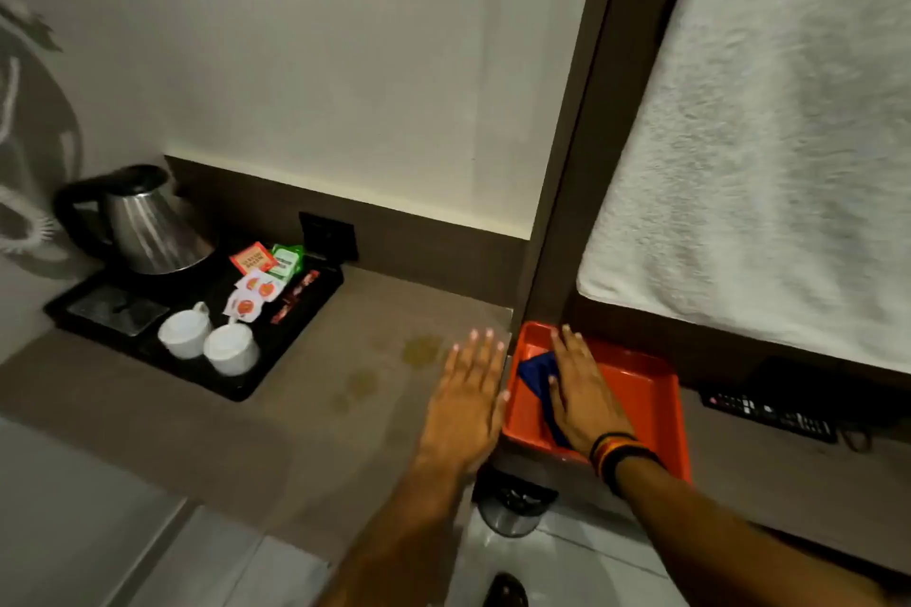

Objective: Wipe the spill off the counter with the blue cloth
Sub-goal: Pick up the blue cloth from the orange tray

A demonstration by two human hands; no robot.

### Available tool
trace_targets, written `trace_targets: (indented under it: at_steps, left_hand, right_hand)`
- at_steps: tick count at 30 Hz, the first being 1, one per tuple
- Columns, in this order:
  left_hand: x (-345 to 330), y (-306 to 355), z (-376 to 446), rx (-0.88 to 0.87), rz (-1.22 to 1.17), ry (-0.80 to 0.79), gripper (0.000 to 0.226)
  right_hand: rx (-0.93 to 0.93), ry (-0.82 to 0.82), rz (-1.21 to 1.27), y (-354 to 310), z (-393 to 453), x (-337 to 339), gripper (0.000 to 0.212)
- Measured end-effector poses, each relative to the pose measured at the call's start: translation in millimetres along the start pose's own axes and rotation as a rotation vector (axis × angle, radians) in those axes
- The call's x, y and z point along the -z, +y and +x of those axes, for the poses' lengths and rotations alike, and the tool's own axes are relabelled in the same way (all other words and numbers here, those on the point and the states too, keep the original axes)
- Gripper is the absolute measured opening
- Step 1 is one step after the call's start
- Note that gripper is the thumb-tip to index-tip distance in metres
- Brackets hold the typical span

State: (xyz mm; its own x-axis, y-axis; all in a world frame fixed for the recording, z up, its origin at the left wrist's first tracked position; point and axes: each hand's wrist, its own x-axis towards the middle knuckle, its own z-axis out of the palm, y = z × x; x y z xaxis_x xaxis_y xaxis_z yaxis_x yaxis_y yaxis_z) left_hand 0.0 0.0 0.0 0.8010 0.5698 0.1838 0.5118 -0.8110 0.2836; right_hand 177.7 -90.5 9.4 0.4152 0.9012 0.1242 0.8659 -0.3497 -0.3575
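Observation:
A yellowish spill (423, 351) lies in patches on the brown counter (315, 409), with smaller spots (362, 382) nearer me. My left hand (466, 402) rests flat on the counter's right end, fingers spread, just right of the spill and holding nothing. The blue cloth (538, 372) lies in an orange tray (646, 389) to the right of the counter. My right hand (584, 392) lies flat on top of the cloth with fingers extended, covering most of it; it does not grip the cloth.
A black tray (296, 350) at the counter's left holds a steel kettle (150, 224), two white cups (209, 343) and sachets (261, 276). A remote control (769, 409) lies right of the orange tray. A white towel (769, 163) hangs above. A bin (512, 508) stands below.

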Motion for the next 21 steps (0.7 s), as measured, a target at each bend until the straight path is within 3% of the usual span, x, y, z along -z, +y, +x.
trace_targets:
  at_steps: [4, 10, 16, 21]
  left_hand:
    - [-70.1, 0.4, 5.0, 0.044, -0.061, -0.101, 0.061]
    - [-111.8, -15.1, 14.9, 0.026, 0.013, -0.184, 0.063]
    - [-113.3, -13.3, 12.4, 0.054, 0.0, -0.196, 0.061]
    - [-103.6, -15.3, 16.0, 0.032, -0.022, -0.267, 0.063]
  right_hand:
    - [-0.151, -0.3, -0.125, 44.9, 19.4, -63.4, 0.065]
    - [-0.246, -0.44, -0.112, 84.7, 45.3, -107.2, 0.068]
    - [-0.312, -0.326, -0.048, 86.4, 55.2, -117.6, 0.069]
    - [-0.297, -0.224, 0.049, 80.5, 58.4, -86.9, 0.065]
